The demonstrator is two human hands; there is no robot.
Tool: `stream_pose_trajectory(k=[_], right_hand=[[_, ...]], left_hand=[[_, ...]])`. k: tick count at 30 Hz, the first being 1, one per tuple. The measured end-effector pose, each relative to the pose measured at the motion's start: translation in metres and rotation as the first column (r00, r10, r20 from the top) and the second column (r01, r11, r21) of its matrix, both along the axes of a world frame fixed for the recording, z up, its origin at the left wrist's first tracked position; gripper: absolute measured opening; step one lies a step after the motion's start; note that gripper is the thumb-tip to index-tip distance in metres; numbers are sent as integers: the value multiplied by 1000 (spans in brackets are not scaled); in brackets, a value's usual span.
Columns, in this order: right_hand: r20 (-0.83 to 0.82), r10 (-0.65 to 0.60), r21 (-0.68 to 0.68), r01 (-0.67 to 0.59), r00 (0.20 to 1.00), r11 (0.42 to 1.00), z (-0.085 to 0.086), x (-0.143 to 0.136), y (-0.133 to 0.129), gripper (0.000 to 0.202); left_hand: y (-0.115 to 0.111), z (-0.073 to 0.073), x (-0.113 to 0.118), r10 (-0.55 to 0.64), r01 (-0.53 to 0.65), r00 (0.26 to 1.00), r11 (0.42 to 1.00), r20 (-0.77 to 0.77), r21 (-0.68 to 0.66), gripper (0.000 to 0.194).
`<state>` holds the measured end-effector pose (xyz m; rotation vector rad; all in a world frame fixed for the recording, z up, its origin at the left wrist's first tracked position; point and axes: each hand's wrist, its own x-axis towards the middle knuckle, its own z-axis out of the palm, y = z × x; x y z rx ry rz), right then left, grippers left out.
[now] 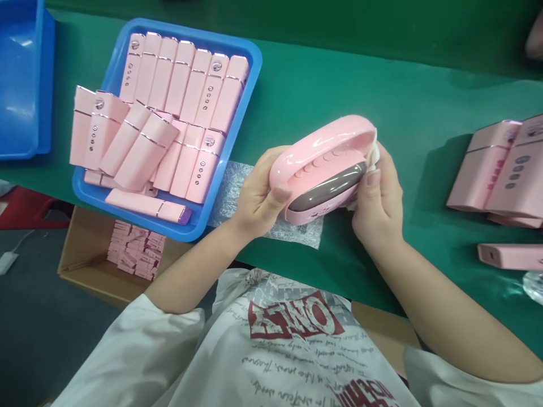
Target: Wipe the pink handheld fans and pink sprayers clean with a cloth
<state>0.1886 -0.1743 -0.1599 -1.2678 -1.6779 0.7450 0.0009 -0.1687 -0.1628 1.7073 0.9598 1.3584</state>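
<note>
A glossy pink oval device (326, 147) with several round buttons and a dark grey rounded panel is held up between both hands over the table. My left hand (265, 195) grips its left end, thumb on the front. At the opposite end my right hand (379, 198) closes round it and presses a white cloth (373, 155) against its edge. The cloth is mostly hidden behind the device. Beneath, a sheet of clear bubble wrap (297, 232) lies on the green table (314, 73).
To the left stands a blue tray (254, 56) piled with pink box-shaped devices (184, 79). Another blue tray (21, 85) is at the far left. A cardboard box (89, 249) of pink pieces sits below the table edge. More pink devices (487, 164) stand at right.
</note>
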Motion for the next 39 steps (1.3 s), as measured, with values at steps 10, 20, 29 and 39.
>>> stream_pose_trajectory(k=[10, 20, 29, 39], right_hand=[[-96, 9, 130, 3, 995, 992, -1, -2, 0, 45], [475, 119, 501, -379, 872, 778, 8, -9, -11, 54], [57, 99, 63, -103, 993, 993, 1, 0, 1, 53], [-198, 37, -105, -59, 980, 993, 7, -4, 8, 53]], left_hand=[[0, 3, -1, 38, -35, 998, 997, -44, 61, 48], [-2, 9, 0, 83, -80, 996, 993, 38, -83, 45], [-2, 2, -2, 151, -151, 988, 988, 17, -12, 46], [-1, 11, -5, 182, -184, 983, 979, -27, -86, 47]])
